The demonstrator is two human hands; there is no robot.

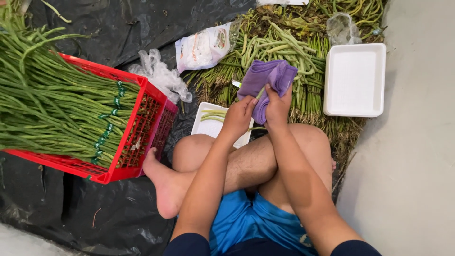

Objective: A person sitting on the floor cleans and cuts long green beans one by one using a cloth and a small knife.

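Plastic sheeting (118, 28), black and crumpled, covers the floor beneath everything. On its left a red crate (142, 128) lies tipped on its side, packed with long green beans (52, 104) bound in bundles. Ahead of the crossed legs a loose bean pile (279, 52) spreads out, with an empty white foam tray (354, 79) at its right edge and a printed plastic bag (203, 47) at its left. A second foam tray (208, 124), holding a few beans, sits just beyond the knees. Over it, both hands meet on a purple cloth (268, 80): the left hand (237, 118) pinches its lower fold, the right hand (278, 106) grips it from behind, with a bean stem (260, 93) between the fingers.
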